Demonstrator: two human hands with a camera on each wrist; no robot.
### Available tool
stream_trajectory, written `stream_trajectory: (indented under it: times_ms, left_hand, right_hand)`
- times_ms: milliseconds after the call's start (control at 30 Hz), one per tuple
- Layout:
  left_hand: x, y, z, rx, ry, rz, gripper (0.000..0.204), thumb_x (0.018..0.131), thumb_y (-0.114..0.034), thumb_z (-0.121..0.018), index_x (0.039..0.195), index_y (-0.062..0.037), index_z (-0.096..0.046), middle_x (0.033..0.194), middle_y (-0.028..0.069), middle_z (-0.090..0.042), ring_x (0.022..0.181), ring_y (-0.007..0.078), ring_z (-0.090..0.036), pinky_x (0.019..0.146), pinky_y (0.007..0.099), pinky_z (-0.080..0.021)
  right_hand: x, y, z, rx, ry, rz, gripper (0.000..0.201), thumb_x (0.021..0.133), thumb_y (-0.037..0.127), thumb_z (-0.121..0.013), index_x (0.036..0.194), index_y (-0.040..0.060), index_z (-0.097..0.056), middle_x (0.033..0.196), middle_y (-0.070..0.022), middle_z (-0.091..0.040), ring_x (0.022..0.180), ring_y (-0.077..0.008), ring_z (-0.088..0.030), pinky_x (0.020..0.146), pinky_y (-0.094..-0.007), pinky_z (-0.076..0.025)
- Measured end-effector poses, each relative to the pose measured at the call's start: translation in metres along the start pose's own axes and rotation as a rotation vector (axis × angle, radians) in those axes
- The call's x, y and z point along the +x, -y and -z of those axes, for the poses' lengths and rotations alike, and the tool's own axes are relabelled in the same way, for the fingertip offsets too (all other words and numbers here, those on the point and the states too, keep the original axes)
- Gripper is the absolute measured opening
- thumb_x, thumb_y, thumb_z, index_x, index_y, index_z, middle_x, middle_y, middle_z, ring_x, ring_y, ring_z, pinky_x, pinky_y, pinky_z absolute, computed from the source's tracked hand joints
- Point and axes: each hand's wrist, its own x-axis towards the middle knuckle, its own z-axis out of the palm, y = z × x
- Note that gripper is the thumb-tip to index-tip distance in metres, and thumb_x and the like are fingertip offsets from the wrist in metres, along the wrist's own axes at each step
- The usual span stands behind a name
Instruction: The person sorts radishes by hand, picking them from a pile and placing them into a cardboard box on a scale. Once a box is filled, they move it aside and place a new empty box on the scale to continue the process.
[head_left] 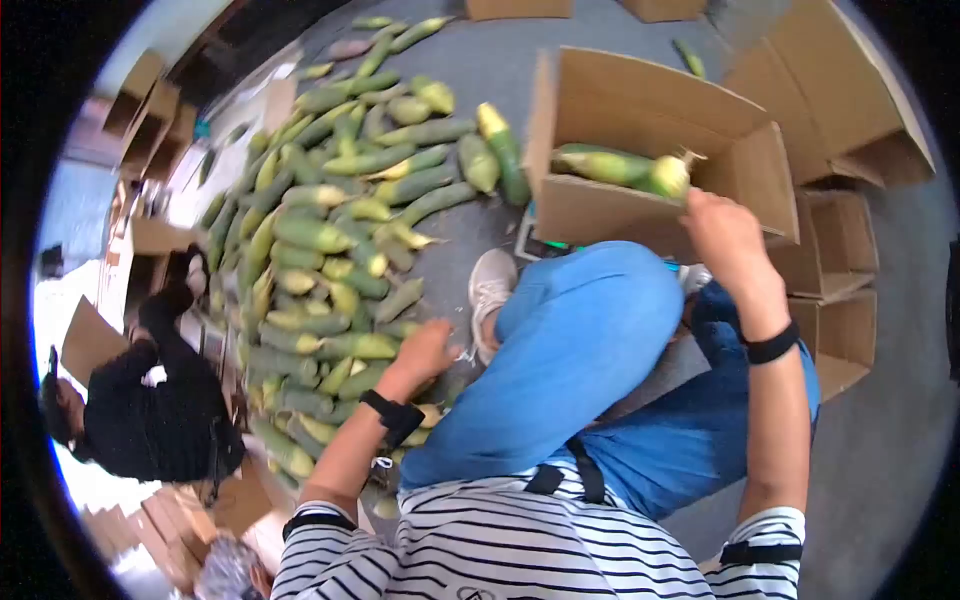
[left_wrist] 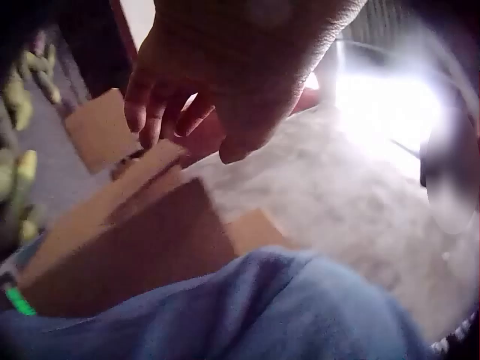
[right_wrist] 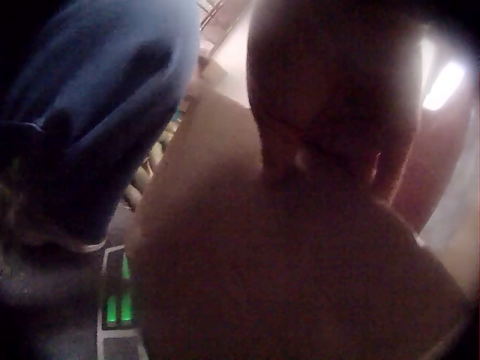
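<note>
In the head view my left hand [head_left: 425, 352] hangs over the near right edge of a heap of green radishes [head_left: 310, 235]. Its fingers are loosely bent with nothing between them, as the left wrist view shows. My right hand [head_left: 728, 240] is at the near rim of an open cardboard box [head_left: 650, 215]. Its fingers bend over that rim, close beside the pale end of a green radish [head_left: 668, 178] inside. Another green radish [head_left: 605, 164] lies along the box. The box wall [right_wrist: 285, 277] hides the right fingertips, so I cannot tell what they hold.
Further cardboard boxes [head_left: 838, 240] stand right of the open box. My bent knee [head_left: 610, 290] is in front of it, and a shoe [head_left: 492, 290] is beside the heap. Another person in black [head_left: 165, 400] sits left of the heap. One radish [head_left: 689, 58] lies behind the box.
</note>
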Motion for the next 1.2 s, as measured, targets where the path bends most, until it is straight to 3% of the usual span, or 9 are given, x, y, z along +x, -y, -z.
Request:
stream_trajectory:
  times_ms: [133,200,567,767,833,967,1067,1133,1200]
  left_hand:
    - [-0.042,0.032,-0.036,0.099,0.132,0.178,0.039,0.074,-0.028,-0.069,0.100,-0.0030,-0.055,0.105,0.0168,-0.056,0.098,0.0356,-0.056,0.080,0.0459,-0.046]
    - [-0.052,0.046,-0.039,0.257,-0.029,0.256,0.030,0.073,-0.021,-0.066,0.095,-0.0039,-0.055,0.101,0.0163,-0.054,0.099,0.0345,-0.053,0.081,0.0436,-0.044]
    - [-0.026,0.177,-0.064,0.901,-0.106,0.147,0.027,0.085,-0.016,-0.051,0.111,-0.0099,-0.054,0.111,0.0079,-0.052,0.111,0.0272,-0.045,0.092,0.0512,-0.034]
    - [-0.012,0.143,-0.034,0.749,0.092,0.213,0.026,0.083,-0.012,-0.051,0.108,-0.0128,-0.056,0.102,0.0074,-0.053,0.099,0.0268,-0.048,0.082,0.0449,-0.038]
    - [-0.018,0.114,-0.018,0.622,-0.218,0.067,0.026,0.080,-0.010,-0.053,0.106,-0.0129,-0.057,0.098,0.0097,-0.053,0.095,0.0289,-0.049,0.079,0.0416,-0.040]
    - [-0.016,0.060,0.029,-0.063,-0.523,0.140,0.062,0.059,-0.013,-0.080,0.113,-0.0022,-0.052,0.111,0.0181,-0.056,0.106,0.0354,-0.051,0.091,0.0416,-0.042]
    - [-0.015,0.019,0.068,-0.816,-0.637,0.106,0.054,0.070,-0.013,-0.076,0.116,-0.0002,-0.051,0.109,0.0123,-0.055,0.103,0.0248,-0.053,0.088,0.0348,-0.043]
    - [-0.021,-0.024,0.116,-0.378,-0.868,-0.010,0.054,0.073,-0.013,-0.075,0.119,-0.0004,-0.050,0.116,0.0115,-0.052,0.105,0.0220,-0.051,0.091,0.0331,-0.041]
    - [-0.027,-0.071,0.165,-0.518,-1.013,-0.140,0.054,0.075,-0.012,-0.074,0.121,-0.0001,-0.049,0.118,0.0110,-0.051,0.108,0.0216,-0.051,0.094,0.0338,-0.040]
  right_hand:
    - [-0.002,0.005,0.008,-0.001,0.118,0.005,0.015,0.084,0.015,-0.057,0.089,0.0027,-0.052,0.084,-0.0151,-0.063,0.082,-0.0314,-0.062,0.070,-0.0411,-0.050]
    - [-0.003,0.004,0.007,0.012,0.095,0.003,0.018,0.084,0.017,-0.059,0.091,0.0027,-0.051,0.085,-0.0151,-0.063,0.084,-0.0313,-0.061,0.071,-0.0413,-0.049]
    - [0.005,0.005,0.008,0.019,0.135,-0.037,0.018,0.084,0.016,-0.058,0.091,0.0025,-0.050,0.086,-0.0167,-0.062,0.084,-0.0327,-0.061,0.071,-0.0430,-0.049]
    - [0.005,0.008,0.010,0.020,0.128,-0.030,0.018,0.084,0.016,-0.059,0.090,0.0024,-0.050,0.086,-0.0169,-0.062,0.084,-0.0334,-0.061,0.071,-0.0431,-0.049]
    - [0.005,0.008,0.009,0.020,0.100,-0.041,0.018,0.084,0.016,-0.059,0.090,0.0025,-0.050,0.086,-0.0168,-0.062,0.084,-0.0335,-0.061,0.071,-0.0431,-0.049]
    - [0.006,0.005,0.004,-0.038,0.109,-0.067,0.010,0.084,0.014,-0.055,0.088,0.0046,-0.053,0.079,-0.0147,-0.063,0.076,-0.0302,-0.064,0.064,-0.0418,-0.051]
    - [0.003,0.004,0.001,-0.015,0.057,-0.053,0.020,0.080,0.021,-0.063,0.085,0.0046,-0.053,0.078,-0.0131,-0.062,0.077,-0.0289,-0.063,0.066,-0.0396,-0.050]
    - [0.001,0.002,-0.003,-0.003,-0.046,0.006,0.006,0.080,0.008,-0.049,0.081,0.0051,-0.055,0.074,-0.0119,-0.064,0.072,-0.0275,-0.065,0.060,-0.0384,-0.051]
    - [0.000,0.004,-0.005,-0.013,-0.041,-0.008,0.006,0.080,0.008,-0.049,0.082,0.0055,-0.055,0.074,-0.0114,-0.064,0.072,-0.0270,-0.065,0.060,-0.0377,-0.051]
